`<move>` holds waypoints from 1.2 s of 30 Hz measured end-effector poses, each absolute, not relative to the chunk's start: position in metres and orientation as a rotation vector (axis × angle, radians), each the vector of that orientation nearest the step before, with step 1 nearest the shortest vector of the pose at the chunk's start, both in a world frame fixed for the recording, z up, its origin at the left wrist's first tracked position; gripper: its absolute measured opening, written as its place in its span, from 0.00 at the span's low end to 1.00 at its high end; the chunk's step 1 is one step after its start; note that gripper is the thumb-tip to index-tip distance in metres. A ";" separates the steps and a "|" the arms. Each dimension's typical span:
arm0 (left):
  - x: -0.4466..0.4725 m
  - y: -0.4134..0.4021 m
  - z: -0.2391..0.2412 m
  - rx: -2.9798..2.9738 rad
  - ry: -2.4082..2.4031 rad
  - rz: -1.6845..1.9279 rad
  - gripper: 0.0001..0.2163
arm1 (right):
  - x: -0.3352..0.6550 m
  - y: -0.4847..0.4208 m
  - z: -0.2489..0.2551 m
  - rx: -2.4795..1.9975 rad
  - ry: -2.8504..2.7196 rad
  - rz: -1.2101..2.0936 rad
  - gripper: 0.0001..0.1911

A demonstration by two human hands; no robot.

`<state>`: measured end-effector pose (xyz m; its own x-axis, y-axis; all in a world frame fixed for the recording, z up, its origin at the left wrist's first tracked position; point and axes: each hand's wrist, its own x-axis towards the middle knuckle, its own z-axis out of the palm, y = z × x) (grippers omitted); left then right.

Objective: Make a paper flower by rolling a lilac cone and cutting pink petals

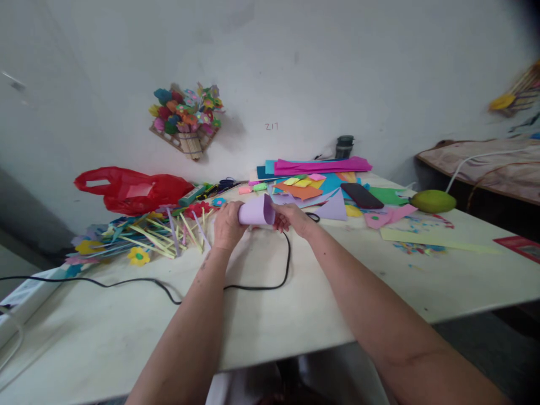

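A curled sheet of light purple paper or thin foam [252,214] is held up just above the table between my two hands. My left hand [228,226] is closed around its left side. At the right edge, the fingers of my right hand [291,218] pinch it; their tips are partly hidden behind the curl. Just right of my right hand lies a black loop, like a scissors handle [313,217]. A purple cut piece [333,207] rests beyond it. A black cord [288,256] runs on the table below my hands.
Craft flowers and strips [158,236] are heaped at left beside a red plastic bag [130,188]. Coloured sheets [320,165], a dark phone-like slab [361,195], a green oval object [433,201] and paper scraps [422,247] lie at right. A flower decoration [188,118] hangs on the wall.
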<state>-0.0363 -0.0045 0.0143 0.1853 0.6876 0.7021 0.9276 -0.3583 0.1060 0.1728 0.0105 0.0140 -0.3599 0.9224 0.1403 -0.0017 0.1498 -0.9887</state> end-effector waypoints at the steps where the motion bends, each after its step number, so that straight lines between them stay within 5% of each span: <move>1: -0.036 -0.004 0.014 -2.122 -1.522 -0.972 0.17 | 0.172 0.010 0.015 -0.920 -1.573 1.339 0.25; 13: -0.035 -0.007 0.014 -2.053 -1.517 -0.953 0.11 | 0.166 0.011 0.010 -0.940 -1.626 1.293 0.09; 20: -0.036 -0.007 0.010 -2.030 -1.487 -0.928 0.16 | 0.163 0.010 0.013 -1.000 -1.653 1.173 0.13; 28: -0.045 0.004 -0.002 -1.936 -1.521 -1.056 0.14 | 0.165 0.007 0.016 -0.848 -1.580 1.288 0.32; 36: -0.048 0.006 -0.004 -1.934 -1.549 -1.045 0.15 | 0.163 0.007 0.014 -0.849 -1.662 1.148 0.20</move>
<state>-0.0477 0.0058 -0.0044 0.0830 0.6169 0.7826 0.9567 -0.2693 0.1108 0.1631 0.0073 0.0137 -0.3441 0.8910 0.2961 0.0384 0.3284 -0.9438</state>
